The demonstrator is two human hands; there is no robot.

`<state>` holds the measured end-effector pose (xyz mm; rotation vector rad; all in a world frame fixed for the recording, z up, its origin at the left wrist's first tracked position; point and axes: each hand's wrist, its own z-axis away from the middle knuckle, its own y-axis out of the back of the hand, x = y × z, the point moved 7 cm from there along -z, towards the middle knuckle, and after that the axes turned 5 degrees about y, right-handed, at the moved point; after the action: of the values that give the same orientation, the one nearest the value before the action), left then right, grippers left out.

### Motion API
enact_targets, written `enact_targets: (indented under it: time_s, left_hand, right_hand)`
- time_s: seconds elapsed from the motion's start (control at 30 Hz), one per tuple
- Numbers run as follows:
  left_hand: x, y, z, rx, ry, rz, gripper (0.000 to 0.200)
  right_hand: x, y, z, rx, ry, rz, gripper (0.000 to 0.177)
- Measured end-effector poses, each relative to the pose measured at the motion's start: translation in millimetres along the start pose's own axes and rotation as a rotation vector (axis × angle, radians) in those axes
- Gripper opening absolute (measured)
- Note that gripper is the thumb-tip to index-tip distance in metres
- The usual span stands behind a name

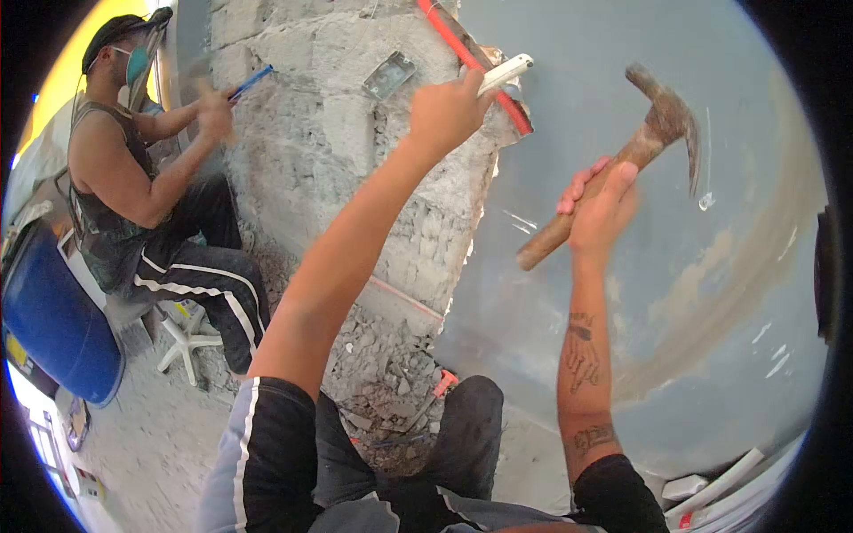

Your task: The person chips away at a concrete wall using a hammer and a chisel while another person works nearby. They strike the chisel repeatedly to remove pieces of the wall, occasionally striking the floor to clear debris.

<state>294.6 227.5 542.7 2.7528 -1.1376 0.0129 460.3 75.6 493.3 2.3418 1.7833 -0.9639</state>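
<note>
My left hand (447, 114), at the end of an outstretched arm, is closed around a pale, bar-shaped chisel (506, 73). Its near end sticks out to the upper right, while its other end is hidden by my hand against the broken wall. Behind the chisel runs a red conduit (462, 44) at the edge of the grey plaster. To the right, my right hand (601, 204) grips the wooden handle of a claw hammer (644, 133). The hammer is raised, apart from the chisel, its head at upper right.
Exposed rough masonry (293, 169) holds a metal electrical box (389, 75); grey painted wall (551, 346) continues rightward. Rubble (382, 355) lies below. At left, a seated co-worker (124, 169) holds a blue tool (253, 82) at the wall, near a blue barrel (58, 311).
</note>
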Motion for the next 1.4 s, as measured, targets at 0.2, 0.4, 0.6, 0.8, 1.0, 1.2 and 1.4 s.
enact_targets:
  time_s: [0.2,0.4,0.6,0.8,1.0,1.2,1.4]
  left_hand:
    - [3,-2,2,0.062,-0.032,-0.020,0.033]
    - [0,-5,1,0.073,-0.025,-0.046,0.033]
    - [-1,-11,6,0.067,0.014,-0.033,0.033]
    - [-2,-10,3,0.031,0.023,-0.065,0.035]
    - [-2,-10,6,0.024,0.032,-0.065,0.035]
    - [-4,-14,5,-0.008,0.047,-0.066,0.038]
    - [-11,-12,-2,-0.056,0.077,-0.084,0.037]
  right_hand:
    - [75,-24,-14,0.005,0.229,0.351,0.047]
    - [55,-22,-14,0.027,0.167,0.093,0.048]
    - [80,-35,-37,-0.033,0.134,0.371,0.050]
    - [20,-23,-10,0.206,0.293,-0.051,0.047]
    - [62,-44,-42,-0.175,-0.037,0.592,0.047]
    - [-1,-32,-7,0.257,0.524,-0.346,0.052]
    - [74,-45,-24,-0.126,-0.339,0.295,0.054]
